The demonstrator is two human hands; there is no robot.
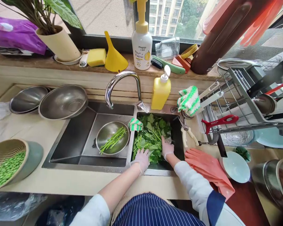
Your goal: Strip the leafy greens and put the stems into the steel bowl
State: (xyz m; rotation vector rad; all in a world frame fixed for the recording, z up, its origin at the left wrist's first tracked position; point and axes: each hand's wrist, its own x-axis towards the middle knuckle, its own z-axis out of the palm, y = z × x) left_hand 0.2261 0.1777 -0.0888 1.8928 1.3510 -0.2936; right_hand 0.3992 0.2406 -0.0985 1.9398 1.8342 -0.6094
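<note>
Leafy greens (153,125) with long stems fill the right sink basin (177,141). My left hand (142,159), in a thin clear glove, rests on the near left of the greens with its fingers spread. On the right side, my gloved right hand (167,147) reaches down into the leaves, one finger stretched along the stems; its other fingers are partly hidden. In the left basin (85,138) sits a metal bowl (119,147) with a small bundle of cut green stems (113,139). A green-and-white striped cloth (135,124) lies on the divider between the basins.
A chrome faucet (122,74) arches over the left basin. Behind stands a yellow pump bottle (160,91). Pruning shears (187,131) and coral rubber gloves (207,169) lie right, below a dish rack (240,97). A colander of green beans (28,157) and metal bowls (63,102) stand left.
</note>
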